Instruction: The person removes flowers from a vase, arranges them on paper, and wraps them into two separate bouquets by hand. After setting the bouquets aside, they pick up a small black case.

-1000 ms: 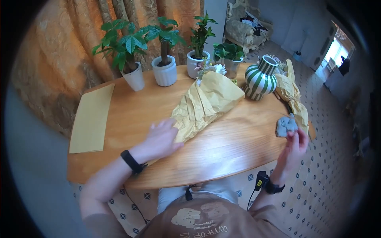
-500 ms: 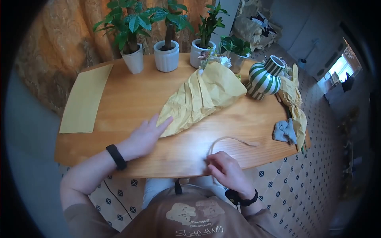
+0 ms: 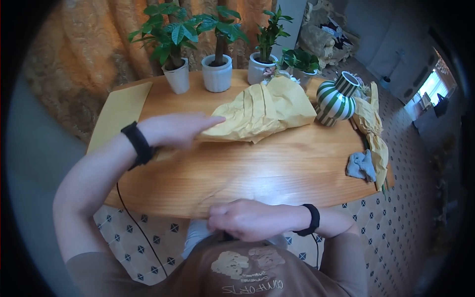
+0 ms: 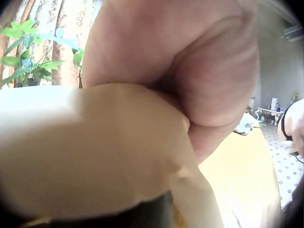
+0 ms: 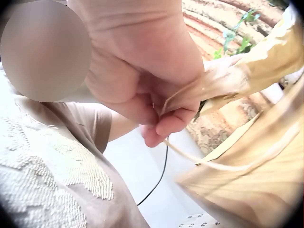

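A bouquet wrapped in crinkled yellow paper (image 3: 269,111) lies diagonally over the table, a few blossoms at its far, wide end. My left hand (image 3: 173,129) grips the narrow end of the wrap; up close in the left wrist view, the paper (image 4: 104,147) runs under the palm and thumb. Low at the table's front edge, in front of my shirt, is my right hand (image 3: 240,219). Between its thumb and fingertips it pinches a thin beige cord (image 5: 209,164), which trails over the wooden tabletop in the right wrist view.
A green-striped vase (image 3: 336,101) stands to the right, beside a second paper-wrapped bouquet (image 3: 371,123). Near the right edge lies a grey cloth (image 3: 361,166). Several potted plants (image 3: 217,74) line the back. Folded yellow paper (image 3: 121,106) lies at the left.
My right hand has left the grey cloth and come left across the front edge with the cord. My left hand has shifted up with the bouquet's narrow end, which now points more leftward.
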Demonstrator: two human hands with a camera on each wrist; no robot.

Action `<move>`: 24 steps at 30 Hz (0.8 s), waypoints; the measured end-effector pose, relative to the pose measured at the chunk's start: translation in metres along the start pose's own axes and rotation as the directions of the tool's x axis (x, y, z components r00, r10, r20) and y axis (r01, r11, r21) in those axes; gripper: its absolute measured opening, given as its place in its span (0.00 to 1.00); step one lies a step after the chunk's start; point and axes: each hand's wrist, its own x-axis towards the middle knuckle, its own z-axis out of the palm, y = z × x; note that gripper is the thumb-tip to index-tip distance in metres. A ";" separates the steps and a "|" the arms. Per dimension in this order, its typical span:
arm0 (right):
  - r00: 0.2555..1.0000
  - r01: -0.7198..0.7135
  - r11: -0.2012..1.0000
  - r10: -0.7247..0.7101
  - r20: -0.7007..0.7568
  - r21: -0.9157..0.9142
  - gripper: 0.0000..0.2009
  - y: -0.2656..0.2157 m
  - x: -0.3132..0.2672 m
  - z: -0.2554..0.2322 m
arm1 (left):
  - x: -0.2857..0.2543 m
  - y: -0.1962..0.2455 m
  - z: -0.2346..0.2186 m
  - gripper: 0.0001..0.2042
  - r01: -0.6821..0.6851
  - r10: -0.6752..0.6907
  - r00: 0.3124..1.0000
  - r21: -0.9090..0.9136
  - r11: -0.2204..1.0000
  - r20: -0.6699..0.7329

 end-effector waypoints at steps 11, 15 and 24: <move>0.951 -0.267 0.846 0.155 -0.266 -0.461 0.09 0.097 0.027 -0.019 | 0.005 0.004 -0.025 0.41 0.016 -0.025 0.997 0.119 0.993 0.076; 0.827 -0.548 0.765 0.434 -0.358 -0.339 0.10 0.112 0.000 -0.023 | 0.004 0.005 -0.021 0.40 0.023 -0.031 0.997 0.124 0.992 0.071; 0.829 -0.494 0.833 0.365 -0.423 -0.250 0.18 0.110 -0.016 -0.014 | -0.006 0.010 0.040 0.37 -0.004 0.001 0.998 -0.058 0.998 -0.063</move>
